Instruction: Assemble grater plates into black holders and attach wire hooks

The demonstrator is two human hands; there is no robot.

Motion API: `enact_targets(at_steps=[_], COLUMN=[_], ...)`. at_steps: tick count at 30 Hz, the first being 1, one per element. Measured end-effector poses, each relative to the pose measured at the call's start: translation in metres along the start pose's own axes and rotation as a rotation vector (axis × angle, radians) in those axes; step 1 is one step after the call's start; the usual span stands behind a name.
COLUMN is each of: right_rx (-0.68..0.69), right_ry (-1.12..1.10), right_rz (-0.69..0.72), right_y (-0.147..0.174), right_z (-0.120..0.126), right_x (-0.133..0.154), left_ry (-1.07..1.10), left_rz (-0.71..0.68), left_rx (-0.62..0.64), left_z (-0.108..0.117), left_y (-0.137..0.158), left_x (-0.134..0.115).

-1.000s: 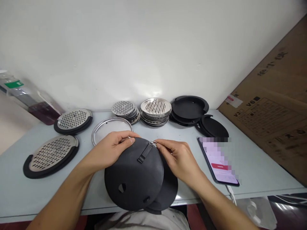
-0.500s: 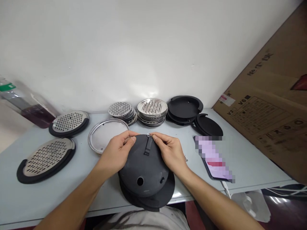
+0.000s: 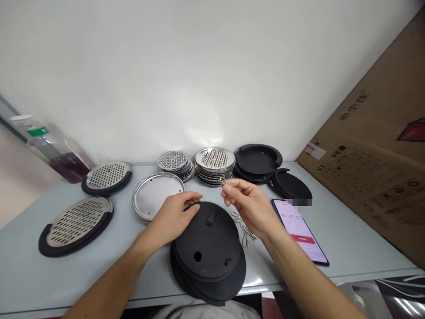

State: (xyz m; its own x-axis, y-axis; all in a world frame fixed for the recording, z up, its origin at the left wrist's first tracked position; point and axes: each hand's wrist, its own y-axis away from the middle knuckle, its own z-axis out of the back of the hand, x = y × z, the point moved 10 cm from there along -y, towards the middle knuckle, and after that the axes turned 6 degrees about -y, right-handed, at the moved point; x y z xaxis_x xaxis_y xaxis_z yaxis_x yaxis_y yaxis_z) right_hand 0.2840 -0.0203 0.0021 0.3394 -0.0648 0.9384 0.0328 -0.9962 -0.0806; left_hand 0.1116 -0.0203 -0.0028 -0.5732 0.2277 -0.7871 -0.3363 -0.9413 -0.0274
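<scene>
My left hand (image 3: 174, 215) is at the upper left rim of a black round cover (image 3: 212, 246), its thumb on the cover's face and its fingers along the edge. The cover has a short strap tab (image 3: 210, 217), a round hole and a small slot. Beneath it lie more black round pieces (image 3: 229, 283), partly hidden. Above and right of the cover, my right hand (image 3: 247, 201) pinches a small bent wire hook (image 3: 222, 180) between thumb and forefinger. Several loose wire hooks (image 3: 245, 232) lie on the table beside the cover, partly behind my right wrist.
Round perforated grater plates in black holders (image 3: 81, 219) lie left. A metal dish (image 3: 156, 195) and stacked grater discs (image 3: 215, 160) stand behind, with black trays (image 3: 257, 161) beside them. A phone (image 3: 307, 239), carton (image 3: 372, 177) and bottle (image 3: 63, 159) flank the grey table (image 3: 139, 270).
My right hand has left the strap tab and moved up and right with a wire hook. The black cover has tipped flatter, my left hand still at its rim. The view has shifted slightly.
</scene>
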Motion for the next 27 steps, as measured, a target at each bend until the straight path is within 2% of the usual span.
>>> enact_targets(at_steps=[3, 6, 10, 14, 16, 18, 21, 24, 27], right_rx=[0.129, 0.116, 0.05, 0.002, -0.017, -0.028, -0.026, -0.001, 0.063], right_ry=[-0.16, -0.209, -0.109, 0.073, 0.194, 0.29, 0.35, 0.308, 0.212], right_rz=[-0.158, -0.165, -0.056, 0.137, 0.245, 0.321, 0.345, 0.224, 0.07], right_y=[0.003, 0.002, -0.002, 0.002, 0.008, 0.014, 0.019, 0.016, 0.012], right_z=[-0.032, -0.042, -0.034, -0.026, -0.026, -0.029, -0.032, -0.031, -0.033], right_x=[-0.007, -0.011, -0.017, -0.009, 0.0, 0.008, 0.011, 0.0, -0.016], left_ry=[-0.042, 0.116, 0.344, 0.546, 0.591, 0.551, 0.319, 0.036, -0.15], left_rz=[-0.142, -0.152, -0.083, -0.059, -0.047, -0.036, -0.066, -0.217, -0.385], left_rx=[-0.06, -0.006, -0.067, 0.019, 0.012, -0.071, -0.227, -0.319, -0.352], left_z=[0.011, 0.008, 0.007, -0.015, -0.022, -0.02, -0.007, 0.005, 0.009], left_y=[0.007, 0.012, 0.004, -0.004, -0.002, 0.002, 0.012, 0.019, 0.024], left_x=[-0.03, -0.048, -0.04, -0.025, -0.02, -0.015, -0.013, -0.023, -0.034])
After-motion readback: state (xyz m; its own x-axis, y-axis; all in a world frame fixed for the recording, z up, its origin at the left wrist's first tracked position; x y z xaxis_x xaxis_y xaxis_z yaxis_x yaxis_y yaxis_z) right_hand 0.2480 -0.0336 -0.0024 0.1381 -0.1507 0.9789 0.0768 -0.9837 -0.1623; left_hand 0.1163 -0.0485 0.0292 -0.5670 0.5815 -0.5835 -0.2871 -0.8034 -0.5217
